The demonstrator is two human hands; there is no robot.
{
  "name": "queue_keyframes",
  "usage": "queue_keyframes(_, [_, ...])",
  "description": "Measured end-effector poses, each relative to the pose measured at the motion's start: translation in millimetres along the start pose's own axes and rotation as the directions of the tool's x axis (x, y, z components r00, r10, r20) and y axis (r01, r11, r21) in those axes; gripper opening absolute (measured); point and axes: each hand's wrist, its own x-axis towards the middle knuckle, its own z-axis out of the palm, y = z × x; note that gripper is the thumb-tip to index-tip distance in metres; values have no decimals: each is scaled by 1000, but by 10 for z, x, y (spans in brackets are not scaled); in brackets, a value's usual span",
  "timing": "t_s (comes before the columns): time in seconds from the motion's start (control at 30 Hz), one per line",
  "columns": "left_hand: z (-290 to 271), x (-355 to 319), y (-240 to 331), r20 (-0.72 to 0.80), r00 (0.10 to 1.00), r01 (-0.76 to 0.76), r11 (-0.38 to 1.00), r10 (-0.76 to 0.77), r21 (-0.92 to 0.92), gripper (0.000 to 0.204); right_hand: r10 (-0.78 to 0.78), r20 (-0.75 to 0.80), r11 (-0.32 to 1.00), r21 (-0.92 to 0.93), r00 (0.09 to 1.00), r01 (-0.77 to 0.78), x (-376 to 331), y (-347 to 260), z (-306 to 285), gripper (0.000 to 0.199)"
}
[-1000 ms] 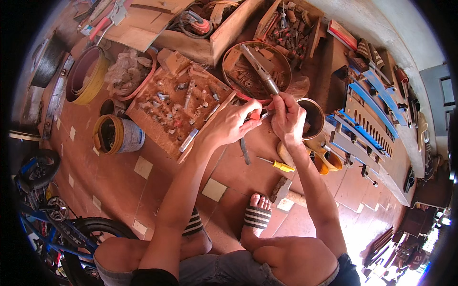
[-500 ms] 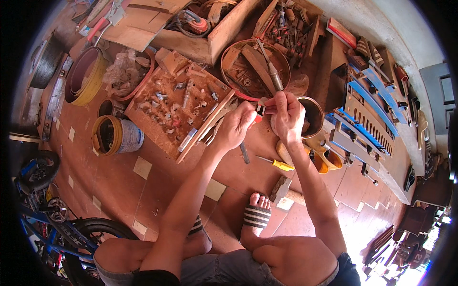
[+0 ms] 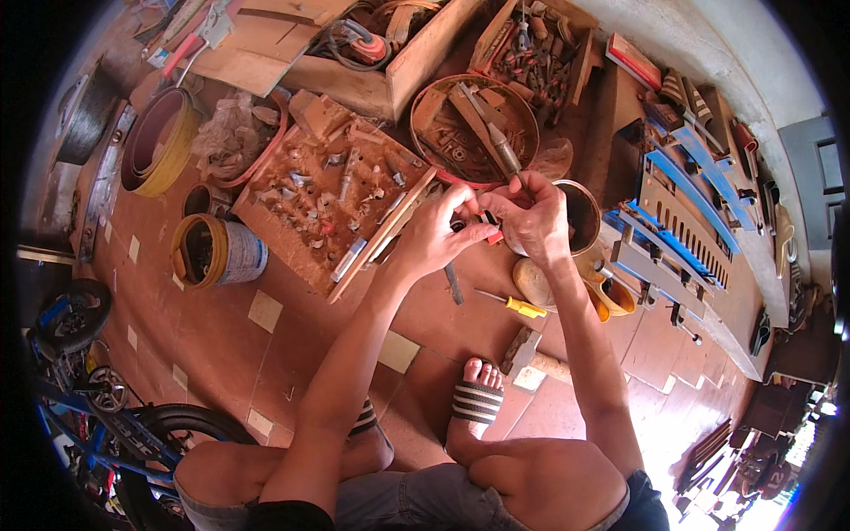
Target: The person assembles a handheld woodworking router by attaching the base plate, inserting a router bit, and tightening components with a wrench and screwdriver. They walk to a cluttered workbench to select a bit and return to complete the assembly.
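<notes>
My left hand (image 3: 436,232) pinches a small red-and-black piece (image 3: 493,228) between thumb and fingers; its exact kind is too small to tell. Close beside it, my right hand (image 3: 538,217) is closed around the near end of a slim metal tool (image 3: 498,140) with a thicker barrel, its thin end pointing away over a round tub (image 3: 522,106) of wood and hardware. The right fingers also come up against the red-and-black piece. How the tool and the piece meet is hidden by my fingers.
A wooden board (image 3: 266,203) with scattered metal bits lies left. Below my hands are a yellow-handled screwdriver (image 3: 524,307) and a hammer (image 3: 521,352). Blue clamps (image 3: 677,199) stand right, a paint bucket (image 3: 221,252) left, a toolbox (image 3: 540,53) at the back, a bicycle (image 3: 115,416) lower left.
My left hand has turned and moved right, closer to the right hand, with the red-and-black piece. The slim metal tool's far end has swung left and slightly nearer.
</notes>
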Motion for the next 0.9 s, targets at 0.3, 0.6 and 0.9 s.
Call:
queue_keyframes(0.3, [-100, 32, 90, -11, 996, -80, 971, 85, 226, 39, 10, 168, 985, 170, 986, -39, 63, 64, -118, 26])
queue_keyframes(0.6, [-91, 107, 125, 24, 964, -259, 910, 266, 324, 33, 100, 128, 953, 274, 987, -132, 90, 85, -157, 20])
queue_keyframes(0.9, [5, 114, 89, -56, 973, -203, 948, 223, 246, 32, 14, -17, 1000, -16, 1000, -14, 71, -201, -307, 16])
